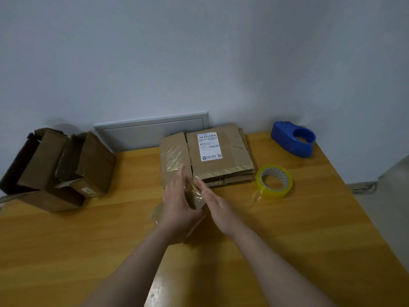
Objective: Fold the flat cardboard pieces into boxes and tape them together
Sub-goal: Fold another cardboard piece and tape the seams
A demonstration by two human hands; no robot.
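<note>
Left hand (178,203) and right hand (213,203), fingers straight, sandwich a cardboard piece (195,197) at frame centre. Flattened cartons (240,157) lie just above.

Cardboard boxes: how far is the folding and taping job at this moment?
Done, it seems: two folded boxes stand at left, flaps open. In hand: the left hand and right hand press a small cardboard piece between them. Left: the flat cardboard stack behind them, and any taping; the tape roll and blue dispenser lie unheld on the right.
</note>
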